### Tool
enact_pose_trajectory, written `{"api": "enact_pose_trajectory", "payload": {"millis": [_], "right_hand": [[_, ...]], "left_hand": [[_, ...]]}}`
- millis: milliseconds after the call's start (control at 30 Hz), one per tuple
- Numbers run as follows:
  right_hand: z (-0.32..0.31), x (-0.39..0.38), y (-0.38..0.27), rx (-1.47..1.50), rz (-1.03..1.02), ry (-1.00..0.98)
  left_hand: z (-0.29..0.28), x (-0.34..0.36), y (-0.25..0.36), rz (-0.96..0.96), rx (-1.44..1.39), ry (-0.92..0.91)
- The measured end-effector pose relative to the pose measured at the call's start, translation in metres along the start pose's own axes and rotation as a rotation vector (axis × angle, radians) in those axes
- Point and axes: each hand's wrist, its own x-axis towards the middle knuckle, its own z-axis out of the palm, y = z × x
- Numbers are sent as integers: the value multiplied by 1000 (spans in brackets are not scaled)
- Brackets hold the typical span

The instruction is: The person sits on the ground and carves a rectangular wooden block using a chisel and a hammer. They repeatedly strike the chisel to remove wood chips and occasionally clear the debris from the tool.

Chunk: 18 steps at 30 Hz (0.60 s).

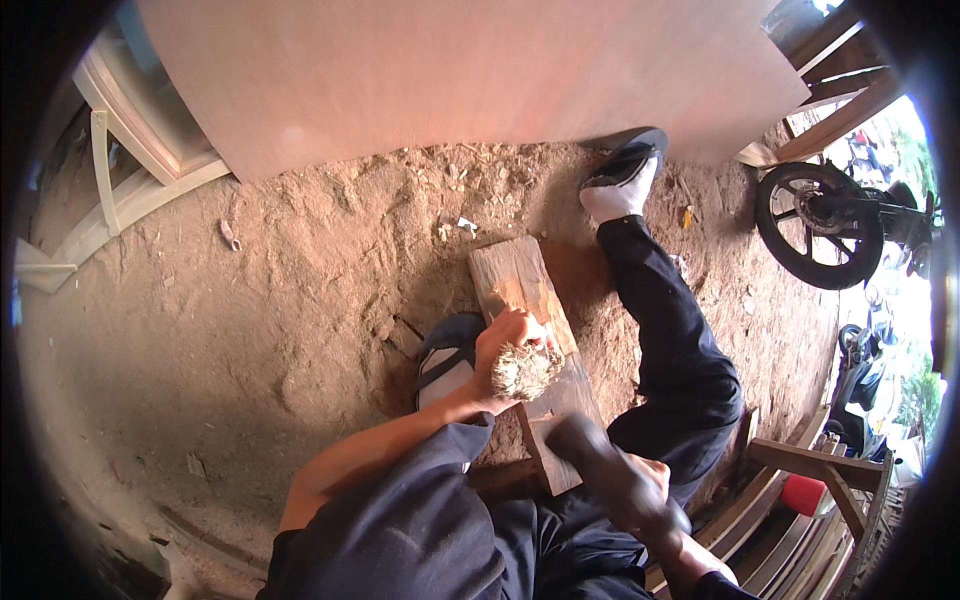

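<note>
My left hand point(500, 345) is closed round the handle of what looks like a chisel, upright over a wooden board. The handle's frayed, mushroomed end point(527, 372) faces up, and the blade is hidden below my fist. The thick, worn board point(568, 398) lies lengthwise in front of me, with freshly cut, paler wood just beyond that hand. To the right, over the board's near end, my right hand point(655, 475) grips a dark, club-like mallet point(597, 462), smeared by motion. The mallet is apart from the chisel handle.
Sawdust and shavings cover the ground point(300, 290). A large plywood sheet point(450, 70) stands across the far side. My feet, one in a sandal point(625, 165), flank the board. Wooden frames point(130, 190) are at left; a motorcycle wheel point(820, 225) and stacked timber point(790, 545) are at right.
</note>
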Motion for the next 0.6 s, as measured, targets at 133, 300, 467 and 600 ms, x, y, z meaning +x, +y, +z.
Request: {"api": "enact_pose_trajectory", "payload": {"millis": [133, 300, 467, 600], "right_hand": [[-6, 17, -30, -175, 214, -55], [-5, 9, -20, 65, -92, 23], [-8, 24, -67, -147, 242, 78], [2, 13, -41, -62, -42, 258]], "left_hand": [[-18, -5, -6, 4, -94, -150], [-4, -7, -27, -151, -316, -25], [-17, -2, -10, 145, 53, -54], [-2, -6, -25, -37, -240, 1]]}}
